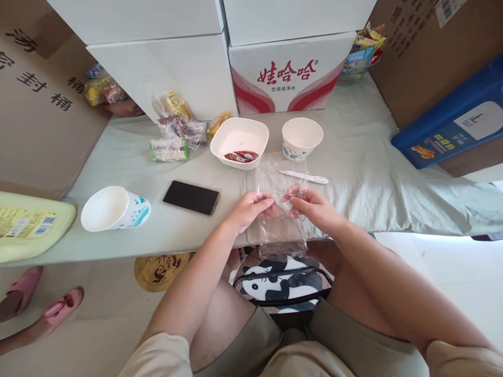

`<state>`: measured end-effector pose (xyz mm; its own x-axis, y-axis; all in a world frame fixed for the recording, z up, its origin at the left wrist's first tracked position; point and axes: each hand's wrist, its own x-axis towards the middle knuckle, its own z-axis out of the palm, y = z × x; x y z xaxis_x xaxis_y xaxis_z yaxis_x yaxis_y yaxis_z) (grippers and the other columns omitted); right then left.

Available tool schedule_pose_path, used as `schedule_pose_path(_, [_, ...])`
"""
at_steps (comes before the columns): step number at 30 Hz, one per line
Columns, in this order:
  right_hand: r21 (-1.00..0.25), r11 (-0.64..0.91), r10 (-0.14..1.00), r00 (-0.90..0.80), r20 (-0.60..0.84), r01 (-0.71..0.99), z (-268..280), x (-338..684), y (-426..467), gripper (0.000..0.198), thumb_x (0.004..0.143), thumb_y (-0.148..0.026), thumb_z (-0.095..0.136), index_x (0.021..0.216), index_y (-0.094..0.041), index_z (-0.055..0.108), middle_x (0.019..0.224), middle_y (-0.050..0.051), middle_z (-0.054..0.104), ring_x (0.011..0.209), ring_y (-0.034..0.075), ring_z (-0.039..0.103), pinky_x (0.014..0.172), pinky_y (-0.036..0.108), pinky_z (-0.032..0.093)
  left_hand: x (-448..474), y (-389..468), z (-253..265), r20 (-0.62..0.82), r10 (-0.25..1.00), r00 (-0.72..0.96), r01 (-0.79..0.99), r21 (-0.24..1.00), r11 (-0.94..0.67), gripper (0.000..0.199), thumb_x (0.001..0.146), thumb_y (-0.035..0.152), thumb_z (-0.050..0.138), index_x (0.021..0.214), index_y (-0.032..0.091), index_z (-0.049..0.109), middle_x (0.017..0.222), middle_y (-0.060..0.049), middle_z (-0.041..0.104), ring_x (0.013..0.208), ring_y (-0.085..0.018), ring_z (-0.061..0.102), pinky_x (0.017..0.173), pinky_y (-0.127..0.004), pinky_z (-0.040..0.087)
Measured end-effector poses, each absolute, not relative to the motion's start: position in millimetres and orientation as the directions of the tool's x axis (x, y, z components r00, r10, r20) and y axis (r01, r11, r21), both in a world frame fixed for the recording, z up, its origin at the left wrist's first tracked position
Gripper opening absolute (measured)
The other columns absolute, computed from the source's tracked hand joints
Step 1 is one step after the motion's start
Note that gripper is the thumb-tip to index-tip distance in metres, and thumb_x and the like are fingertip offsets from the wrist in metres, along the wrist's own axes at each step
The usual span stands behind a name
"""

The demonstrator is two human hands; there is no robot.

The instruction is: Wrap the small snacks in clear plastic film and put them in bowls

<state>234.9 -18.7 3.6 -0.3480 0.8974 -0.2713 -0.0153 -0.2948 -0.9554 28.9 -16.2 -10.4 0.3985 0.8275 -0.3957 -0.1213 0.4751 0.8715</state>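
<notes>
Between my two hands hangs a clear plastic bag (279,230), its lower part drooping over the table's front edge. My left hand (255,207) is closed on the bag's left side, thumb against fingers. On the other side my right hand (308,204) pinches the film in the same way. Just beyond the hands lies a white pen-like utility knife (304,176). A white square bowl (220,139) holds a few small red-brown wrapped snacks (243,156). To its right stands a white paper cup (302,133) with a blue pattern.
A black phone (191,197) and a tilted paper cup (106,209) lie to the left, near a pale yellow jug (35,225). Packaged snacks (176,125) lean by white boxes (157,73). A blue container (451,115) is at right. Another person's slippered foot (58,311) shows below.
</notes>
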Motion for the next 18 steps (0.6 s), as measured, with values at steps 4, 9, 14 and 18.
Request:
schedule_pose_path(4, [-0.969, -0.241, 0.944, -0.247, -0.220, -0.054, -3.9, 235.1, -16.0, 0.031, 0.074, -0.036, 0.070, 0.098, -0.022, 0.056, 0.105, 0.003, 0.071, 0.052, 0.008, 0.059, 0.048, 0.024, 0.043, 27.4, -14.5, -5.3, -0.342, 0.890, 0.301, -0.050, 0.926, 0.373, 0.042, 0.074, 0.047, 0.076, 0.098, 0.017, 0.059, 0.057, 0.003, 0.066, 0.048, -0.013, 0.063, 0.047, -0.021, 0.044])
schedule_pose_path(9, [-0.974, -0.173, 0.977, -0.149, -0.152, -0.145, -5.6, 233.8, -15.7, 0.025, 0.073, -0.030, 0.070, 0.097, -0.025, 0.066, 0.112, 0.001, 0.069, 0.048, 0.003, 0.049, 0.049, 0.025, 0.038, 23.7, -16.6, -0.5, -0.338, 0.841, 0.423, -0.141, 0.892, 0.429, 0.048, 0.075, 0.045, 0.072, 0.112, 0.019, 0.056, 0.063, -0.001, 0.073, 0.054, -0.019, 0.070, 0.051, -0.025, 0.050])
schedule_pose_path(14, [-0.932, -0.151, 0.985, -0.124, -0.116, -0.329, -1.6, 242.4, -15.5, 0.012, 0.067, -0.024, 0.076, 0.063, -0.021, 0.065, 0.124, 0.002, 0.064, 0.063, 0.007, 0.052, 0.058, 0.028, 0.043, 22.5, -15.9, -3.1, -0.299, 0.883, 0.362, -0.266, 0.875, 0.405, 0.026, 0.071, 0.035, 0.074, 0.086, 0.016, 0.064, 0.070, -0.004, 0.074, 0.063, -0.018, 0.071, 0.062, -0.028, 0.053])
schedule_pose_path(18, [-0.875, -0.237, 0.971, -0.090, -0.219, -0.422, -4.6, 250.2, -9.8, 0.009, 0.065, -0.026, 0.074, 0.073, -0.024, 0.069, 0.125, 0.002, 0.062, 0.075, 0.012, 0.057, 0.063, 0.028, 0.047, 19.5, -7.2, -9.7, -0.248, 0.934, 0.259, -0.311, 0.893, 0.324, 0.018, 0.068, 0.034, 0.068, 0.072, 0.016, 0.068, 0.072, -0.004, 0.073, 0.068, -0.016, 0.069, 0.066, -0.026, 0.050])
